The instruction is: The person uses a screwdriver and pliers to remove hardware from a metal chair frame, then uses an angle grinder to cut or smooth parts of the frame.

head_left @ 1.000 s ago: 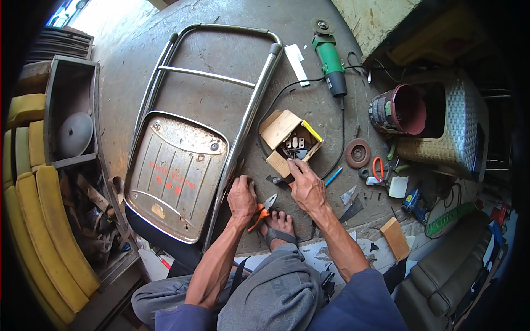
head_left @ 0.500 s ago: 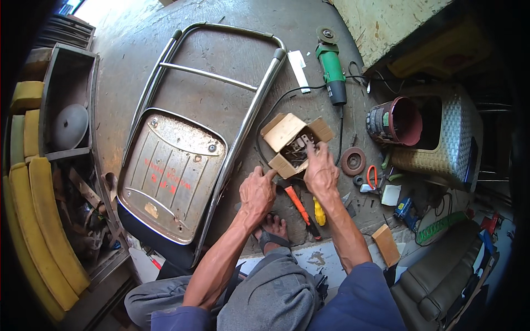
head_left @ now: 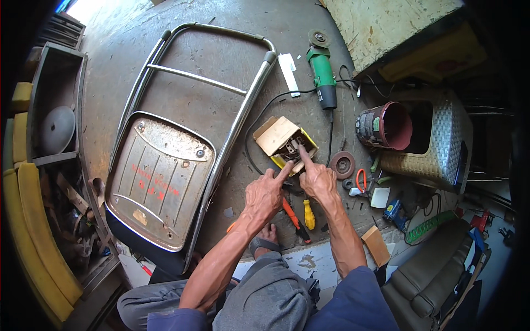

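Right grip (head_left: 319, 182) at the carton box (head_left: 276, 134), left grip (head_left: 265, 195) by its near edge

I have the right index finger stretched into the opening, at the small metal parts (head_left: 292, 149), with the other fingers curled; the left grip points one finger to the near edge. Because the palms face down, I cannot tell if either one has hold of something. The carton box sits on the floor (head_left: 234, 165), between the folded chair (head_left: 157, 212) and the abrasive wheel (head_left: 343, 164). I judge its walls light and easily bent, so I prefer to hold it low at two opposite sides. The parts seem hard, stiff, maybe slippery, better pinched by their edges. Farther out lies the green grinder (head_left: 322, 69).
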`<state>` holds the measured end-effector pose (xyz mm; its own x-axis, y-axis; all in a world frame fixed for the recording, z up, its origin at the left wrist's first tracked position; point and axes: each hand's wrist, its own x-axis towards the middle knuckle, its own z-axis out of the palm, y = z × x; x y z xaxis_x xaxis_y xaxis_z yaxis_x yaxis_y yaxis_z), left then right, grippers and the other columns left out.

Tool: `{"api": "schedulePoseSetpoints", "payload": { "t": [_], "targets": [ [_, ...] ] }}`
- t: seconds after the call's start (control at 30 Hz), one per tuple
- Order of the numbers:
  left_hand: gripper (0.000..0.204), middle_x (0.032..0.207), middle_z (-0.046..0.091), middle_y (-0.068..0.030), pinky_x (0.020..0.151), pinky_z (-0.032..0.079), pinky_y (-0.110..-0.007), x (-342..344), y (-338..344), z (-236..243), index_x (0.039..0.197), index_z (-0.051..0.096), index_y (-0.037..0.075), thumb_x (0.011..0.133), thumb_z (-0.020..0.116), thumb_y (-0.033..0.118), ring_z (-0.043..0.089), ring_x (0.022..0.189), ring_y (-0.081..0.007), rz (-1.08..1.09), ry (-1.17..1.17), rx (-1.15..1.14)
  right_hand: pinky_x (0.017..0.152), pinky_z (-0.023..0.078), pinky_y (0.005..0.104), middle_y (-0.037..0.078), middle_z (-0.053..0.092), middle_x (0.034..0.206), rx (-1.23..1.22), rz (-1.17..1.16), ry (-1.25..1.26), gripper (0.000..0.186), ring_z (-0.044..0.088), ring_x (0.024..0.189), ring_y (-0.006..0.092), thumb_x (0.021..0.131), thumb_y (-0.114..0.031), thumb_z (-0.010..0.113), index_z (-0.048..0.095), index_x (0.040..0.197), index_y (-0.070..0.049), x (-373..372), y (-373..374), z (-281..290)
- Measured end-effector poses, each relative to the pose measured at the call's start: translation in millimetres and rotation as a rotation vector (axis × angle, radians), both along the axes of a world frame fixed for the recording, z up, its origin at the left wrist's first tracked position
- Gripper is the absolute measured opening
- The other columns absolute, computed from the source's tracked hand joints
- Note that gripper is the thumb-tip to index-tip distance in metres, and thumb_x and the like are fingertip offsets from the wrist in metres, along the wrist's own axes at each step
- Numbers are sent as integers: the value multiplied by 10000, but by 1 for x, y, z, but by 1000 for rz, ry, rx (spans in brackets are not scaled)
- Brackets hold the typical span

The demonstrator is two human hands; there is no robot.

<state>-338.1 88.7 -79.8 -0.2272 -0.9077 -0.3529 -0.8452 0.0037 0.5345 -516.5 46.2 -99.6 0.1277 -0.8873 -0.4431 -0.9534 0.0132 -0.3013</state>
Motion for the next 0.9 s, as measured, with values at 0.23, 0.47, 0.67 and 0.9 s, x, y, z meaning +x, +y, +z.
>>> {"api": "schedulePoseSetpoints", "payload": {
  "t": [0.23,0.47,0.67,0.9],
  "targets": [
    [444,1011,587,-175,726,553,-495,15,29,-23,1270,583,137,830,593,83,659,864,-396,115,81,1,700,538,581,233,706,852,-25,131,-125,567,687,786,466,824,-163,580,543,1390,-170,-5,6,-23],
    [488,1014,577,-178,756,550,-500,18,32,-18,1320,558,148,838,575,76,651,875,-400,156,129,90,707,552,568,231,708,820,-26,100,-106,325,705,765,443,845,-174,582,662,1156,-121,10,3,-13],
    [393,989,614,-183,774,538,-479,25,34,-24,1243,615,83,851,594,72,654,875,-382,215,247,65,674,569,526,228,706,794,-32,268,-31,231,722,750,409,850,-170,585,708,1039,-120,11,-4,-7],
    [216,935,705,-188,763,543,-396,36,36,-19,1050,688,-7,889,651,132,699,835,-298,527,488,212,695,571,518,234,708,797,-31,412,-94,250,716,765,425,834,-172,591,723,1040,-119,2,-11,-6]
  ]
}}
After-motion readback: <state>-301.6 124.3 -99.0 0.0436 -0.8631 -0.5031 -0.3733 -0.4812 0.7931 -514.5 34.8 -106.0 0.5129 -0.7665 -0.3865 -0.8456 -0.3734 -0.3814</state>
